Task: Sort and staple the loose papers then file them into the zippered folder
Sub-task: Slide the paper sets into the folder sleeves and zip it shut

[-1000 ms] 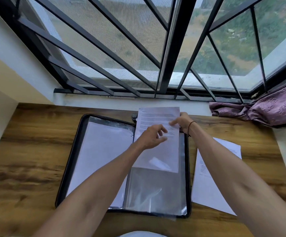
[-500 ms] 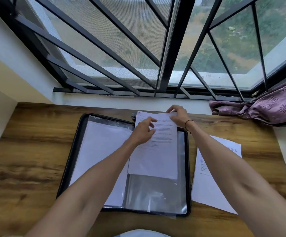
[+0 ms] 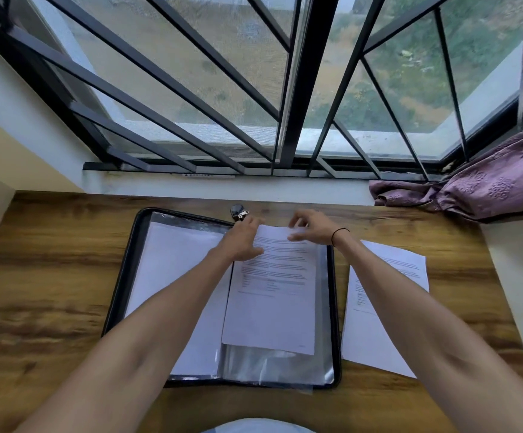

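The zippered folder (image 3: 122, 276) is lying open on the wooden desk (image 3: 50, 276) at the centre of the frame. A printed sheet (image 3: 272, 301) is resting on the folder's right-hand clear sleeves (image 3: 272, 364). The left hand (image 3: 243, 242) is touching the sheet's upper left corner; its grip cannot be told. The right hand (image 3: 311, 228) is hovering over the top edge, fingers loosely curled and blurred. More loose papers (image 3: 378, 332) are lying right of the folder.
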Tool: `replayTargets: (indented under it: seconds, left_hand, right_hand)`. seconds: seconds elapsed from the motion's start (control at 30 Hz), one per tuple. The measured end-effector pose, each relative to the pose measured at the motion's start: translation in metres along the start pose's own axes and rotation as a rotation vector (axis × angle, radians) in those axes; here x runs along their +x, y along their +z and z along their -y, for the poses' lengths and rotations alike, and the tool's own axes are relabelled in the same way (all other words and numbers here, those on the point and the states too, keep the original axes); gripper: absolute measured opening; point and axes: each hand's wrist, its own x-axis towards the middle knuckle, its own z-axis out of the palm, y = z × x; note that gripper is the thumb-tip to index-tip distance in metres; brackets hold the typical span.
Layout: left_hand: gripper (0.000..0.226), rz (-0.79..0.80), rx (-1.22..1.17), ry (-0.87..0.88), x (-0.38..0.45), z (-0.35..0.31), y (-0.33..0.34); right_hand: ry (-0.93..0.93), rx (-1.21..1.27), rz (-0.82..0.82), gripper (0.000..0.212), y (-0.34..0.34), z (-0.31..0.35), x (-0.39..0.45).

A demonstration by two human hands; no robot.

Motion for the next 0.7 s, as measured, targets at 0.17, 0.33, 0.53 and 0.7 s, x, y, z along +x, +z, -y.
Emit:
replayTargets:
  seconds: [0.17, 0.33, 0.53, 0.7]
  left_hand:
    - [0.068, -0.029, 0.068, 0.038, -0.003, -0.003, -0.004]
    - [0.05, -0.056, 0.096, 0.074, 0.0, -0.004, -0.009]
    - [0.03, -0.032, -0.038, 0.063, -0.001, -0.001, -0.004]
    - [0.021, -0.104, -0.123, 0.032, -0.005, 0.001, -0.003]
  right_hand:
    - [-0.024, -0.115, -0.005, 0.037, 0.012, 0.001, -0.01]
    - [-0.037, -0.129, -0.007, 0.034, 0.019, 0.007, -0.015]
    - [-0.027, -0.12, -0.002, 0.017, 0.016, 0.011, -0.016]
    - [-0.022, -0.117, 0.013, 0.015, 0.02, 0.014, -0.014]
